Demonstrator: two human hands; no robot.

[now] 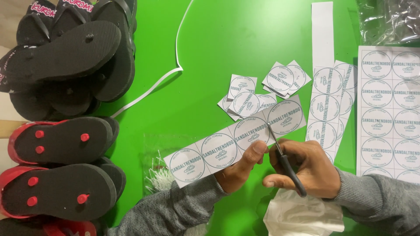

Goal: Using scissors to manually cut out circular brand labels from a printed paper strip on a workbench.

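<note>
My left hand is pinching the label strip; right hand grips scissors, blades biting its edge toward 11 o'clock, cut labels beyond at 12.

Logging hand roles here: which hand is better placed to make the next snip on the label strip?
Right. The right hand grips the scissors, blades at the label strip between two round labels. The left hand pinches the strip's lower edge, so it likely only steadies the paper.
</note>
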